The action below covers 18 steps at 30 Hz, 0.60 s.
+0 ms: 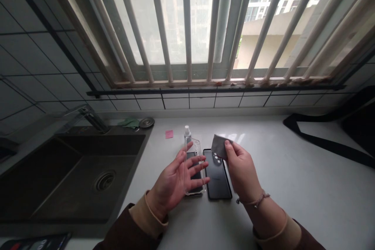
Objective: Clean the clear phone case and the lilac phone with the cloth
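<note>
grey cloth (218,145) in pinched right hand (241,168), left hand (179,175) splayed, hold on clear case (196,146) unclear

Probably a kitchen, sink (70,187), faucet (95,119), tiled wall (27,54)

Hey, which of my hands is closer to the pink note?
Left. Your left hand is on the near side of the pink note, slightly to its right; your right hand, holding the gray cloth, is farther to the right.

grey cloth (218,146): matt fabric | clear case (197,145): glossy plastic | black phone (219,183): smooth, matt | countertop (293,179): glossy
</note>
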Each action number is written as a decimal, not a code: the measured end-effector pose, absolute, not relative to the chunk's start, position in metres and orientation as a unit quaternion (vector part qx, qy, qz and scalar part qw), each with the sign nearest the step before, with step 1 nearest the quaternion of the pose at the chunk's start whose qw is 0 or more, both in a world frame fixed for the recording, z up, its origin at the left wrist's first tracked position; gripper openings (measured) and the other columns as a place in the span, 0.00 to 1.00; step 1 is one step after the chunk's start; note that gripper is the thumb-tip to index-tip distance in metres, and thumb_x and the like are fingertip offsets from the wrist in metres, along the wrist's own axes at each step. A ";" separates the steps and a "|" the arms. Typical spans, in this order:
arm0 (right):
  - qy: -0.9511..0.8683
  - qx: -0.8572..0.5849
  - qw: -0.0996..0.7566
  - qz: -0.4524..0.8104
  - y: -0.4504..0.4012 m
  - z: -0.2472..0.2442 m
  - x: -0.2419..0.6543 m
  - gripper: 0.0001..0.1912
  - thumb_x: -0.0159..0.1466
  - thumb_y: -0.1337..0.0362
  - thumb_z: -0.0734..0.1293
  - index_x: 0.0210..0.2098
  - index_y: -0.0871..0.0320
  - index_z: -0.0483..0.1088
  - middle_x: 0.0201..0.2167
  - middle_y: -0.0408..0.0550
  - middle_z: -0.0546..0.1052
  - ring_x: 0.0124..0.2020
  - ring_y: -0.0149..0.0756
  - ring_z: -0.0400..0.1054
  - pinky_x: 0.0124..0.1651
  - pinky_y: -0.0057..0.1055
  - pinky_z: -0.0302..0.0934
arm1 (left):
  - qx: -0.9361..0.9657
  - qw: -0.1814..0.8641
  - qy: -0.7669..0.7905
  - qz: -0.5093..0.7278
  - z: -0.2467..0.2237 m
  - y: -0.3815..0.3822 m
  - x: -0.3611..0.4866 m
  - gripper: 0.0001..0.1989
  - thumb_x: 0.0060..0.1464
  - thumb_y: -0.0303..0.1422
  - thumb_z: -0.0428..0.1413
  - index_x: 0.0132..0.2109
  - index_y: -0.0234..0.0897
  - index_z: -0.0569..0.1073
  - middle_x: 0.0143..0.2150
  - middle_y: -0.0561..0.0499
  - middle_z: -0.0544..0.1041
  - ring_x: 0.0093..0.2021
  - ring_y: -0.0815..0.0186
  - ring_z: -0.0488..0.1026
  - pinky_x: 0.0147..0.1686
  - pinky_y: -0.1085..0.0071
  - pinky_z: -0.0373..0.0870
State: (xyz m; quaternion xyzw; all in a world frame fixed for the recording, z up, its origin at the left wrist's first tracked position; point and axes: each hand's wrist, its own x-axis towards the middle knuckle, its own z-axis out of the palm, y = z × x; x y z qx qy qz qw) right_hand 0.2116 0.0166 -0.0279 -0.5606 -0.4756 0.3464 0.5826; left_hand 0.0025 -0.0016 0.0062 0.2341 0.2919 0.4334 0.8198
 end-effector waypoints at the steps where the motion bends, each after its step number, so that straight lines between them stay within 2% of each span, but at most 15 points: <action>1: -0.527 -0.564 0.572 0.276 0.016 -0.026 0.213 0.21 0.75 0.49 0.63 0.47 0.58 0.80 0.40 0.53 0.81 0.41 0.45 0.75 0.47 0.41 0.72 | 0.247 0.823 0.292 0.421 0.007 -0.003 0.004 0.31 0.72 0.45 0.52 0.76 0.53 0.55 0.61 0.35 0.75 0.61 0.45 0.76 0.57 0.41 0.74; 4: -0.666 -0.517 0.522 0.128 0.010 -0.022 0.210 0.16 0.76 0.59 0.63 0.53 0.56 0.80 0.48 0.55 0.79 0.49 0.46 0.75 0.54 0.43 0.71 | 0.283 0.835 0.275 0.383 0.006 -0.008 0.007 0.33 0.72 0.44 0.53 0.78 0.56 0.50 0.60 0.36 0.76 0.58 0.46 0.78 0.55 0.43 0.74; 8: -0.753 -0.447 0.476 0.083 0.002 -0.023 0.197 0.20 0.74 0.69 0.63 0.62 0.55 0.76 0.53 0.57 0.78 0.53 0.46 0.74 0.56 0.44 0.73 | 0.298 0.844 0.247 0.370 0.000 -0.010 0.011 0.31 0.73 0.42 0.53 0.77 0.53 0.55 0.58 0.39 0.76 0.52 0.53 0.80 0.51 0.51 0.76; 14: -0.777 -0.411 0.471 0.065 0.000 -0.026 0.189 0.24 0.73 0.71 0.64 0.67 0.54 0.72 0.56 0.60 0.77 0.57 0.50 0.74 0.59 0.49 0.74 | 0.296 0.839 0.235 0.392 -0.002 -0.012 0.015 0.31 0.72 0.42 0.55 0.77 0.53 0.58 0.56 0.39 0.76 0.51 0.55 0.78 0.50 0.53 0.77; 18: -0.779 -0.403 0.471 0.092 0.001 -0.029 0.188 0.27 0.74 0.71 0.63 0.70 0.50 0.69 0.57 0.60 0.74 0.58 0.51 0.73 0.59 0.50 0.76 | 0.306 0.835 0.231 0.394 -0.001 -0.012 0.015 0.31 0.72 0.43 0.54 0.77 0.53 0.58 0.61 0.38 0.75 0.53 0.53 0.78 0.50 0.55 0.77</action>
